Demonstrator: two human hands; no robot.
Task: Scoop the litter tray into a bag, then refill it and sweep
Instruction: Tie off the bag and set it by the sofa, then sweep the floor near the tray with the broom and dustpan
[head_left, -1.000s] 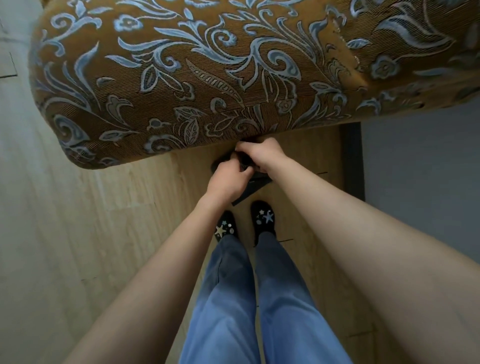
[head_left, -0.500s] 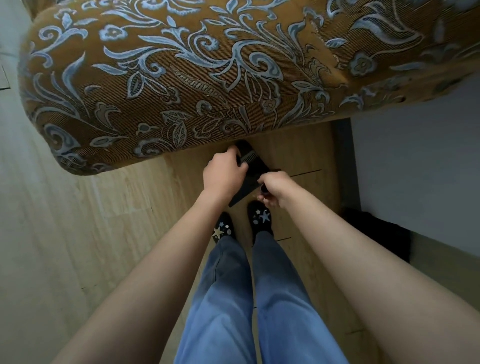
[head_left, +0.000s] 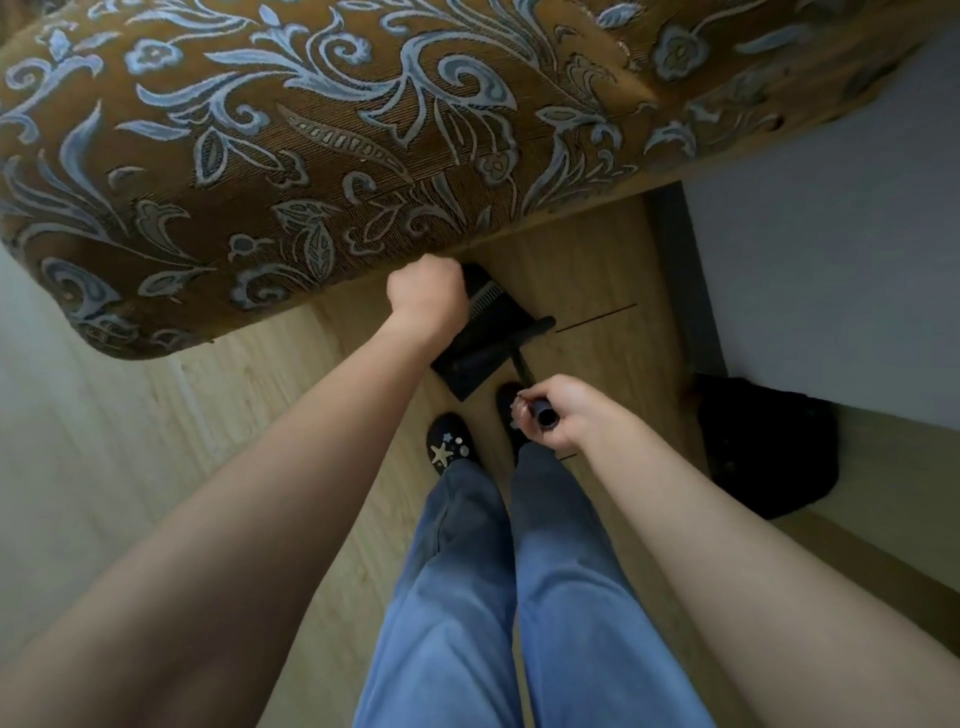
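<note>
A black dustpan (head_left: 480, 340) with a comb-like ridge stands on the wooden floor in front of my feet, just below the edge of the sofa. My left hand (head_left: 428, 301) grips its top, the fingers curled over the upper end and hiding it. My right hand (head_left: 553, 413) grips the end of a dark broom handle (head_left: 543, 415), whose thin shaft (head_left: 522, 366) runs down to a black broom head (head_left: 498, 348) lying across the pan. No litter tray or bag can be made out.
A brown sofa (head_left: 311, 130) with a blue floral pattern fills the top of the view. A grey wall (head_left: 831, 249) with a dark skirting (head_left: 685, 291) is on the right, and a black object (head_left: 769, 441) lies on the floor there. My black star-patterned slippers (head_left: 449, 441) stand on the wooden floor (head_left: 249, 395).
My hands, together on the black tool by the sofa edge a second ago, have separated. The right hand drew back toward me with the broom handle; the left stays on the dustpan.
</note>
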